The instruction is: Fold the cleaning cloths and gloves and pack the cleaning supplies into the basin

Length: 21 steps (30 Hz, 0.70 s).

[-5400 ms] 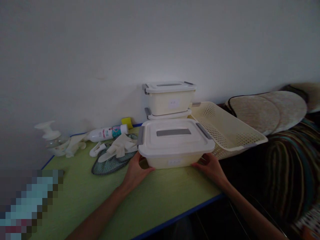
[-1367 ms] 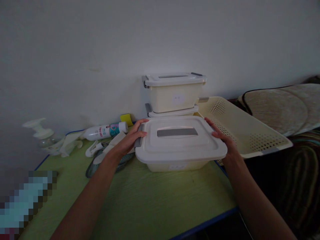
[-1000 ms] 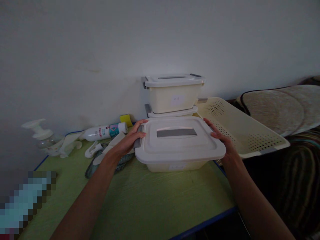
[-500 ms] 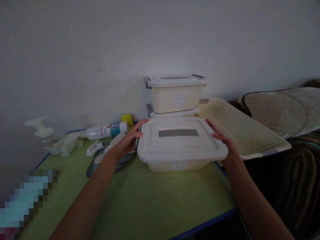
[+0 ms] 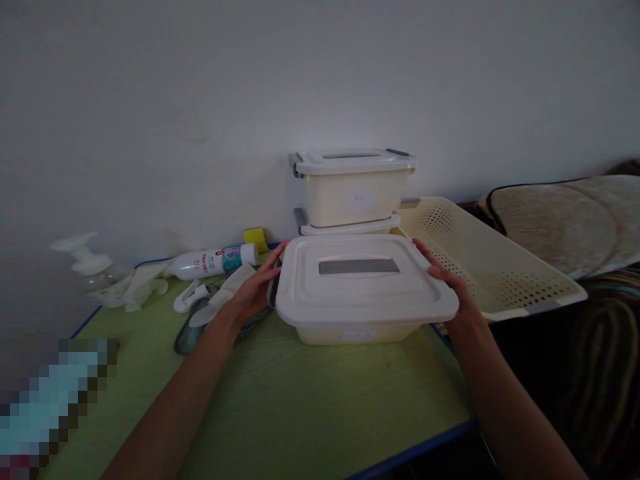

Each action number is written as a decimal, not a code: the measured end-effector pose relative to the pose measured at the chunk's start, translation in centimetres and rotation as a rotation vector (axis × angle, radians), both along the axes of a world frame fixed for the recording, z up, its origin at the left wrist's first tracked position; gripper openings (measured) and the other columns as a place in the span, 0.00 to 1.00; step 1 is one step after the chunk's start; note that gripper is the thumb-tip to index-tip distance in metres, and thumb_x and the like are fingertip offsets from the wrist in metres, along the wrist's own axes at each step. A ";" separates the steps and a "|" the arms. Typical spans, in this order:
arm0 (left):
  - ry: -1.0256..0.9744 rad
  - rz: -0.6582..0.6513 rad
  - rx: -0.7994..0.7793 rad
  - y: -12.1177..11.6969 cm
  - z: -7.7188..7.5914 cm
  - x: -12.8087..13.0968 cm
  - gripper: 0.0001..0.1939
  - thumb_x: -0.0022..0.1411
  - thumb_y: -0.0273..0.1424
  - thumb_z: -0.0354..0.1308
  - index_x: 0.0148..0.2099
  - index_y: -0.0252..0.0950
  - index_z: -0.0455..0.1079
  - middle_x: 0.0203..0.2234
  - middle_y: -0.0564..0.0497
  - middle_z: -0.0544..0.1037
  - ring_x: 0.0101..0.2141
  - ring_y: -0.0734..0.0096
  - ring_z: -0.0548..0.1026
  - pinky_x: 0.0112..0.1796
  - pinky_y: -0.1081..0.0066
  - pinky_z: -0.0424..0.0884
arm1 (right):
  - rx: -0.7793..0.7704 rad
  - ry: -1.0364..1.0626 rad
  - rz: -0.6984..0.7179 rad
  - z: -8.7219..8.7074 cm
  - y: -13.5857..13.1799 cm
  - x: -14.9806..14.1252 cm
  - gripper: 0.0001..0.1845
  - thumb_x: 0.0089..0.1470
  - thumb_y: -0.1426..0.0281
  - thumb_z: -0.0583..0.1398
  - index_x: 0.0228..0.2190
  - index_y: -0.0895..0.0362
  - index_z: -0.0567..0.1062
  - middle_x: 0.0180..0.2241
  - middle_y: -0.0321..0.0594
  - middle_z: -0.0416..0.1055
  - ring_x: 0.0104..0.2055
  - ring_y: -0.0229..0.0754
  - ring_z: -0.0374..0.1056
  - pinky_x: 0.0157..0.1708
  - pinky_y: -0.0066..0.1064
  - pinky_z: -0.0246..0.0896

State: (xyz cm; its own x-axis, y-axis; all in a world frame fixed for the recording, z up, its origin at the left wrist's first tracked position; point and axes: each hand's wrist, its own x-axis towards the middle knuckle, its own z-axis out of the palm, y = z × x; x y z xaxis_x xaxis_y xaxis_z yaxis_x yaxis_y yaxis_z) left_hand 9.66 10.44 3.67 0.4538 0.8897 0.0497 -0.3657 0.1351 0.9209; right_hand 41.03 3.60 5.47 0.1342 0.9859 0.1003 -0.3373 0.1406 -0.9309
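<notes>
A cream storage box with a white lid [image 5: 363,297] and a grey lid handle [image 5: 359,267] stands on the green table [image 5: 320,407]. My left hand [image 5: 257,287] grips its left side, fingers at the grey latch [image 5: 272,292], which is swung outward, away from the lid's rim. At the opposite end, my right hand [image 5: 457,293] is closed round the right edge, thumb near the rim. The right latch is hidden behind that hand. The lid sits on the box. A label [image 5: 359,334] shows on the front wall.
Behind stand two stacked storage boxes [image 5: 357,193]. A perforated basket [image 5: 500,267] is at right, beside a cushion [image 5: 565,220]. At left lie a spray bottle [image 5: 215,261], a yellow sponge [image 5: 255,239], white gloves [image 5: 225,293] on a grey-green cloth [image 5: 190,337], and a pump bottle [image 5: 93,267].
Both hands have moved from the box's lower front corners up to its sides. The left latch, earlier flat on the lid's edge, has swung outward in the last half second or so.
</notes>
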 end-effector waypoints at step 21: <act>-0.075 -0.008 -0.010 0.1 0.2 0.1 0.30 0.51 0.27 0.57 0.57 0.43 0.59 0.41 0.53 0.75 0.34 0.70 0.74 0.33 0.74 0.67 | -0.132 -0.157 -0.062 0.5 -0.2 1.4 0.21 0.40 0.68 0.64 0.40 0.50 0.73 0.40 0.35 0.74 0.32 0.41 0.71 0.28 0.30 0.67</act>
